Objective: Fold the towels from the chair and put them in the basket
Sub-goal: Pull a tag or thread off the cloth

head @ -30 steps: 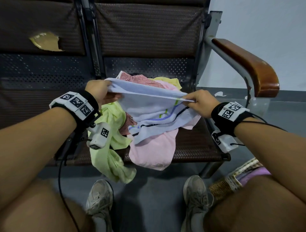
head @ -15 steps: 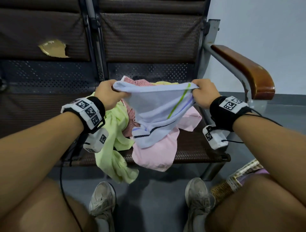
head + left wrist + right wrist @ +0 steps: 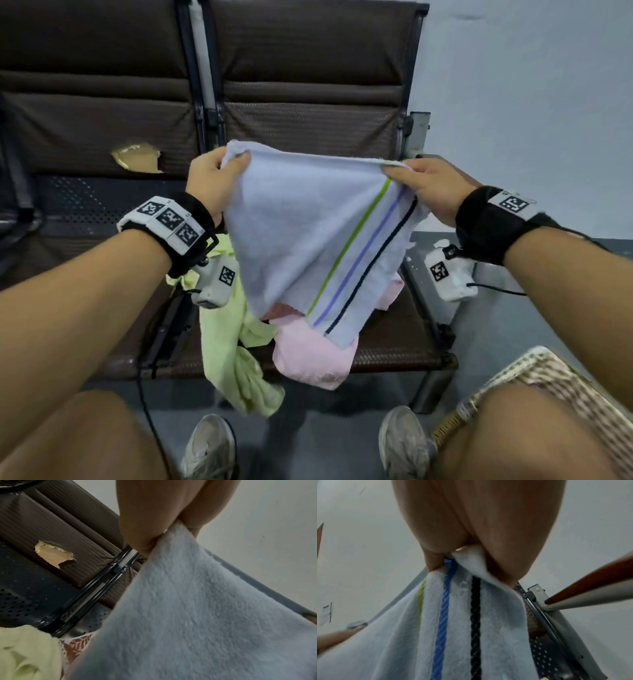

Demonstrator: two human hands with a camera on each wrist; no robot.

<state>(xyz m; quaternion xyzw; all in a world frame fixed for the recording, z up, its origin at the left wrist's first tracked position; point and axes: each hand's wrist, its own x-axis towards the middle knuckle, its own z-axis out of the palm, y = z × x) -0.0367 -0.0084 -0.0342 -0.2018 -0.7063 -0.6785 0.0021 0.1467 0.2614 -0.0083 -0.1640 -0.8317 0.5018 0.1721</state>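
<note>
A pale blue striped towel (image 3: 308, 233) is pinched by its top corners in the left hand (image 3: 209, 185) and right hand (image 3: 428, 185), unfolded above the chair (image 3: 394, 346), where green (image 3: 236, 349) and pink towels (image 3: 311, 356) wait; little of the basket (image 3: 555, 380) is visible.

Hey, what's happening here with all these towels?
A person is holding up a pale blue striped towel by its top edge, the left hand pinching one corner and the right hand the other, above a chair seat. A green towel and a pink towel lie in a heap on the seat, unfolded. A woven basket sits by the right knee.
</note>
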